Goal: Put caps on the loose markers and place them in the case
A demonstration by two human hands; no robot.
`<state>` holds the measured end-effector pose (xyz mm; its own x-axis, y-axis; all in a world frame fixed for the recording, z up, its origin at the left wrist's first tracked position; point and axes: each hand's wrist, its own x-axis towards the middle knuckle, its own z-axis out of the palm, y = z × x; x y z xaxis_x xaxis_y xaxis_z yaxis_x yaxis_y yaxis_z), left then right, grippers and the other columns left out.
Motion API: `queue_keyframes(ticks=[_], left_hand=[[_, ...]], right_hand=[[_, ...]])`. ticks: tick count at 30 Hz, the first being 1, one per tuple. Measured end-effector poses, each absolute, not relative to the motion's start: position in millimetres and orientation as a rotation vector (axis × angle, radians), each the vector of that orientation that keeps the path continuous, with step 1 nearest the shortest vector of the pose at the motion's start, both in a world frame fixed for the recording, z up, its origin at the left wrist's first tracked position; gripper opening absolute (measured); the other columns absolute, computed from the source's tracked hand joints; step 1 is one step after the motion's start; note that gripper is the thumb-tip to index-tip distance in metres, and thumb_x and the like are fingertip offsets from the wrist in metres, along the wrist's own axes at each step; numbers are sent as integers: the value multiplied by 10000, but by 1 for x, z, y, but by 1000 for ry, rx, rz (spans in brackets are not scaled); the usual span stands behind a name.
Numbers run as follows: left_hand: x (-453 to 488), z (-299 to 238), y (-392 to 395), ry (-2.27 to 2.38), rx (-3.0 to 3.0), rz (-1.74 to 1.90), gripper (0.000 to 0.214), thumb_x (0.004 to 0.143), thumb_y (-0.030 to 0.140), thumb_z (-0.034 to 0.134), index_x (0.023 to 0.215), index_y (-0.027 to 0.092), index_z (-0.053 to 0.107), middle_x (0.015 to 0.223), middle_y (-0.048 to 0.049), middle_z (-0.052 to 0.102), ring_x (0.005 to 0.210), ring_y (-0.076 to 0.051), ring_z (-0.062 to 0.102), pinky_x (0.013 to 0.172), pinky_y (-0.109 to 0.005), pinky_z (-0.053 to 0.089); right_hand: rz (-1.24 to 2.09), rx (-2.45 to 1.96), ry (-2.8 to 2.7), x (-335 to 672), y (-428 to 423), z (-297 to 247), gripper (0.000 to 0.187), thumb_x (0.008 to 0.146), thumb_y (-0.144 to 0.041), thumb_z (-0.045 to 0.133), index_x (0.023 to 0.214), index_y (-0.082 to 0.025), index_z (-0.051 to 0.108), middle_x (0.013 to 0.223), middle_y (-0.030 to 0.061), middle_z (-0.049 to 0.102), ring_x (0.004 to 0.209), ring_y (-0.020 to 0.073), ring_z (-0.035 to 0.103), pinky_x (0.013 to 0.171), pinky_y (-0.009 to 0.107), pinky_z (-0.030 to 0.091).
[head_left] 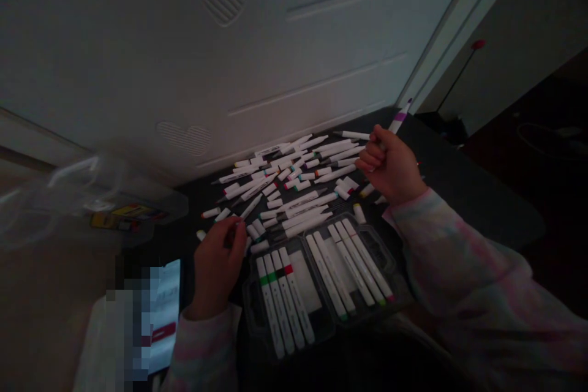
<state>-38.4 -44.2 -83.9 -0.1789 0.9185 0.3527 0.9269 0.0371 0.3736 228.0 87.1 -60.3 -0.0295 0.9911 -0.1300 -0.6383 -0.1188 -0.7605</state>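
Observation:
My right hand (390, 168) is raised over the right side of a pile of markers, its fingers closed around an uncapped purple-banded marker (400, 117) whose dark tip points up. My left hand (217, 266) is closed in a pinch at the pile's left edge, and whatever its fingertips hold is too small and dark to name. Between my hands lie several loose white markers (303, 202) and small caps (260, 229). Nearer to me, an unfolded clear marker case (328, 312) holds a row of white markers in each half.
A black table (478, 202) bears everything and meets a pale panelled door (321, 43) behind. On the left stand a clear plastic box (160, 199) and a lit screen (168, 300), partly blurred out. A thin rod with a red top (478, 45) rises at the right.

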Motion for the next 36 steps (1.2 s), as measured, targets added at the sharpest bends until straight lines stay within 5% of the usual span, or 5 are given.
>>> queue_keyframes(ticks=[12, 22, 36], left_hand=[[-42, -90, -43, -2227, -2029, -825, 263, 808, 347, 441, 845, 156, 619, 783, -38, 672, 669, -146, 610, 627, -239, 461], [-42, -90, -43, -2235, -2004, -833, 263, 804, 345, 445, 846, 154, 620, 795, -43, 680, 683, -152, 623, 628, -241, 470], [-48, -92, -43, -2155, -1950, -796, 211, 814, 342, 449, 824, 193, 598, 758, -14, 663, 659, -152, 615, 599, -236, 456]], right_hand=[[1641, -729, -629, 231, 86, -58, 335, 837, -284, 488, 549, -179, 353, 385, -110, 182, 324, 34, 146, 335, 155, 173], [2264, -516, -786, 216, 64, -53, 307, 881, -223, 220, 802, -175, 513, 516, -46, 379, 405, 69, 302, 412, 184, 259], [2468, -279, -651, 209, 38, -43, 271, 865, -166, 258, 815, -113, 519, 579, 4, 543, 423, 62, 458, 415, 171, 348]])
